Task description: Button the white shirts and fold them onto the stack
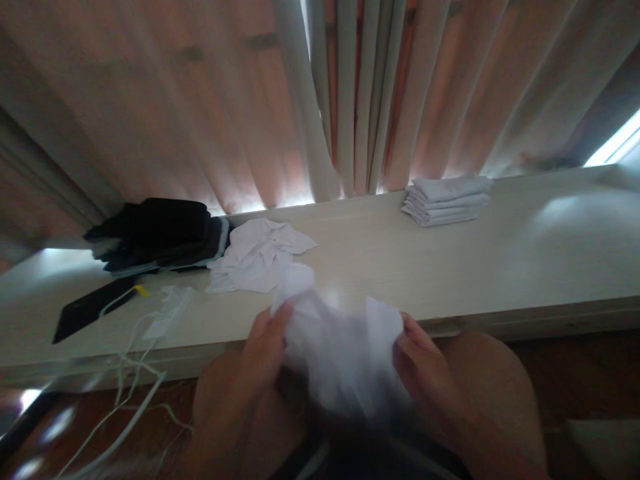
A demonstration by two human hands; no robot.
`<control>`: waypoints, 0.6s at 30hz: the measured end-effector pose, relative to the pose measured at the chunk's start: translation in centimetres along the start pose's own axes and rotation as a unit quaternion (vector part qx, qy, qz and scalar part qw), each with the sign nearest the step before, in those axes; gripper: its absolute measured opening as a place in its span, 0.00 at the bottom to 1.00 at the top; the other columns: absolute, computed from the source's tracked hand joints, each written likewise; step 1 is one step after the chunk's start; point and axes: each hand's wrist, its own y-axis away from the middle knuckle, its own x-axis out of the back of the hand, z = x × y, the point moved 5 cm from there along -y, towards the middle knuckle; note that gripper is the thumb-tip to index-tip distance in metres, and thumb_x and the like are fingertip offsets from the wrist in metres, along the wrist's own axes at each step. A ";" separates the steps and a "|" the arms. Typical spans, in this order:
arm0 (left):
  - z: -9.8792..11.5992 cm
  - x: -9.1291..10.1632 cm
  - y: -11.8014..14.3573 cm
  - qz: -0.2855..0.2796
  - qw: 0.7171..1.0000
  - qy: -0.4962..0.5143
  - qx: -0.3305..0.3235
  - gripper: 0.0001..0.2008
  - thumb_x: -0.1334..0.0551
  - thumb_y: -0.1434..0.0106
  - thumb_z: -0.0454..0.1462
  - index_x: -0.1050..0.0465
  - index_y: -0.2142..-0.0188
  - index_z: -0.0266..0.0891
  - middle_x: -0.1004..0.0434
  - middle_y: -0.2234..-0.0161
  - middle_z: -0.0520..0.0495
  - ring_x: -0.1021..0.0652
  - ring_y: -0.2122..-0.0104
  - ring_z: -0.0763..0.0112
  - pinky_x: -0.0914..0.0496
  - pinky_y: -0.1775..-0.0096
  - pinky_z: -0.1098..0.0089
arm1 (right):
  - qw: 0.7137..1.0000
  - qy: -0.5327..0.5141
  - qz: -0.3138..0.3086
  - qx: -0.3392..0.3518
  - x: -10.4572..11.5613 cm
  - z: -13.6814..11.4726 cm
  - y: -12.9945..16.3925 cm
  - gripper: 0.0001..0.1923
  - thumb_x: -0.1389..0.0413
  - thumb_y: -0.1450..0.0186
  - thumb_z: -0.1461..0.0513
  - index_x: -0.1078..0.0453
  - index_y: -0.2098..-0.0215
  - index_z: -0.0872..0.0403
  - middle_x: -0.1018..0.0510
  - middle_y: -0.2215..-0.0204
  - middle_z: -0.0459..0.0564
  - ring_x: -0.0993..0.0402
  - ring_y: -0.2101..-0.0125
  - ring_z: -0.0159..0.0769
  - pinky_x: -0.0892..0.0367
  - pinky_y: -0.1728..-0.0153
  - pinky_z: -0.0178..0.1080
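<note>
While a crumpled white cloth [260, 257] lay on the pale table [450, 267] just beyond, the left hand [265, 343] and right hand [417, 357] each gripped a side of a blurred white garment [340, 347], fingers closed on it, above the lap at the table's near edge.

It looked like a bedroom at home: long pink curtains [210, 100] hung behind a pale wooden ledge [525, 260] bearing folded white laundry [447, 199].
</note>
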 end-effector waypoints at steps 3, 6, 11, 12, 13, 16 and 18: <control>4.2 -5.3 -1.4 -0.176 0.975 -0.044 -0.124 0.17 0.43 0.34 0.47 0.23 0.68 0.38 0.24 0.73 0.49 0.25 0.71 0.66 0.32 0.71 0.70 | 0.999 0.014 -0.027 0.018 -4.5 -0.3 -1.6 0.20 0.34 0.45 0.57 0.27 0.54 0.48 0.19 0.65 0.45 0.23 0.67 0.39 0.28 0.63 0.40; 9.5 -7.6 -2.5 -0.170 0.943 -0.076 -0.274 0.17 0.45 0.31 0.45 0.25 0.67 0.38 0.24 0.70 0.50 0.26 0.68 0.69 0.32 0.64 0.70 | 0.998 -0.025 -0.048 -0.002 -6.4 -2.6 -2.7 0.21 0.32 0.49 0.53 0.26 0.59 0.51 0.18 0.66 0.48 0.22 0.65 0.44 0.27 0.61 0.43; 14.1 -5.5 -5.2 -0.110 0.933 -0.074 -0.334 0.18 0.47 0.29 0.46 0.24 0.65 0.37 0.22 0.68 0.48 0.25 0.67 0.68 0.31 0.63 0.70 | 0.981 -0.080 -0.167 0.060 -8.3 -7.6 -2.8 0.24 0.38 0.43 0.46 0.27 0.54 0.50 0.19 0.60 0.50 0.22 0.62 0.45 0.26 0.60 0.46; 13.8 -4.8 -5.7 -0.108 0.931 -0.057 -0.343 0.19 0.48 0.29 0.47 0.24 0.62 0.37 0.21 0.65 0.47 0.23 0.64 0.67 0.30 0.62 0.69 | 0.982 -0.074 -0.149 0.090 -8.6 -8.3 -3.0 0.22 0.37 0.43 0.49 0.28 0.53 0.49 0.19 0.61 0.48 0.22 0.64 0.42 0.26 0.62 0.44; 13.0 -4.1 -6.0 -0.103 0.929 -0.037 -0.354 0.21 0.49 0.29 0.48 0.24 0.57 0.37 0.20 0.61 0.44 0.23 0.60 0.65 0.29 0.59 0.68 | 0.983 -0.068 -0.122 0.122 -8.9 -8.9 -3.2 0.21 0.35 0.43 0.52 0.29 0.54 0.49 0.20 0.63 0.46 0.22 0.67 0.39 0.26 0.63 0.41; 7.5 -2.0 -6.1 -0.035 0.927 0.028 -0.372 0.28 0.51 0.30 0.54 0.32 0.42 0.40 0.26 0.45 0.38 0.26 0.46 0.61 0.31 0.50 0.63 | 0.972 -0.071 -0.018 0.222 -10.4 -11.7 -4.2 0.19 0.35 0.43 0.60 0.30 0.55 0.50 0.21 0.67 0.42 0.24 0.70 0.32 0.26 0.64 0.37; 2.0 -1.7 -5.3 0.013 0.943 0.057 -0.327 0.36 0.51 0.34 0.60 0.38 0.38 0.40 0.36 0.37 0.33 0.33 0.38 0.55 0.34 0.44 0.58 | 0.951 -0.089 0.042 0.292 -11.7 -14.7 -4.5 0.17 0.37 0.43 0.61 0.30 0.55 0.52 0.21 0.65 0.43 0.23 0.66 0.34 0.25 0.61 0.39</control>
